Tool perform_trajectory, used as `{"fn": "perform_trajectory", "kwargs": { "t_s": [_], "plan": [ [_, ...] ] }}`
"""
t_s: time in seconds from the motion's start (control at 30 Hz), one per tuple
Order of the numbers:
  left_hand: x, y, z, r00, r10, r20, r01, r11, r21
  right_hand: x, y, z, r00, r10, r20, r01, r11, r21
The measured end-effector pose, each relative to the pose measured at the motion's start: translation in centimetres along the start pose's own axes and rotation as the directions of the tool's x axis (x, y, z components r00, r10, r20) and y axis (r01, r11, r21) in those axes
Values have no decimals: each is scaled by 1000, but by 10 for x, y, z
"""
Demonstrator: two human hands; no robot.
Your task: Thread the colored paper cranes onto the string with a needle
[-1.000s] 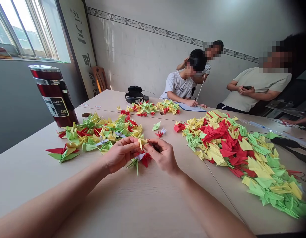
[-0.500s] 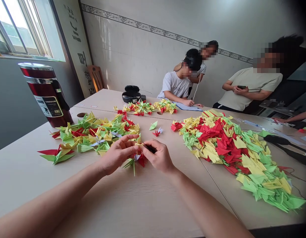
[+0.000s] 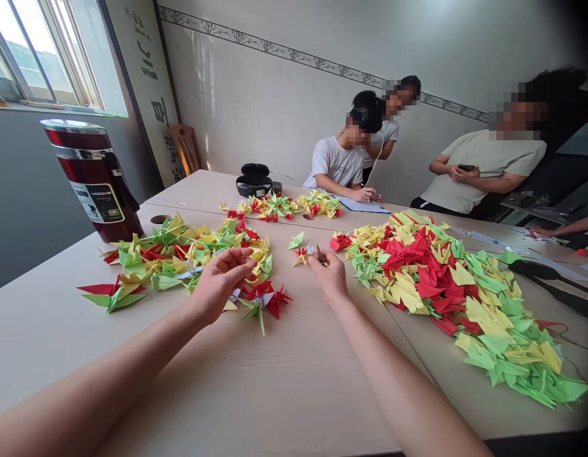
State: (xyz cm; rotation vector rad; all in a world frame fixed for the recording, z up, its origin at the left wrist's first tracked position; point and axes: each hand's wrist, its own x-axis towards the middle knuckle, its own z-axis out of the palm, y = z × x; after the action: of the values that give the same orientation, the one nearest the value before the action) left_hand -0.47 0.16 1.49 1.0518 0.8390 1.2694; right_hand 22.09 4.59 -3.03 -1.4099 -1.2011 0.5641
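Observation:
My left hand [image 3: 218, 282] is half curled above the table, its thumb a little apart from the fingers and nothing visible in it. Farther right, my right hand [image 3: 331, 274] is closed around a dark, pointed metal tool [image 3: 320, 255], mostly hidden by the fingers. At its fingertips is a yellow paper crane [image 3: 301, 258]; whether they still pinch it I cannot tell. A small red and lilac crane lies just behind, near a green one [image 3: 296, 240]. Between my hands sit a red crane [image 3: 277, 301] and a green one [image 3: 256, 311].
A heap of folded cranes [image 3: 151, 254] spreads at left beside a dark red vacuum flask [image 3: 91, 184]. At right lies a long pile of red, yellow and green folded paper [image 3: 446, 292]. A black case [image 3: 254, 181] stands farther back. Several people are beyond the table, one writing on a clipboard [image 3: 363, 205].
My right hand has moved away from my left, forward and right, and the yellow crane has gone with it toward the red and lilac one. My left hand has drawn back slightly.

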Motion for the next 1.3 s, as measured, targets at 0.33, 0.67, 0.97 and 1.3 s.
{"fn": "perform_trajectory", "kwargs": {
  "t_s": [0.33, 0.67, 0.97, 1.3],
  "plan": [
    [2, -3, -2, 998, 64, -21, -63, 995, 82, -39, -33, 5, 833, -60, 550, 174, 972, -158],
    [-5, -3, 5, 999, 28, 47, -35, 984, 177, -37, -33, 0, 765, 31, 643, 117, 976, -186],
    [-6, -8, 2, 987, 2, 158, -50, 954, 295, -35, -39, 5, 864, -85, 496, 53, 996, 78],
    [-12, -1, 10, 972, -65, 227, -6, 955, 297, -61, -63, 16, 921, -67, 384, -84, 928, 363]
  ]
}}
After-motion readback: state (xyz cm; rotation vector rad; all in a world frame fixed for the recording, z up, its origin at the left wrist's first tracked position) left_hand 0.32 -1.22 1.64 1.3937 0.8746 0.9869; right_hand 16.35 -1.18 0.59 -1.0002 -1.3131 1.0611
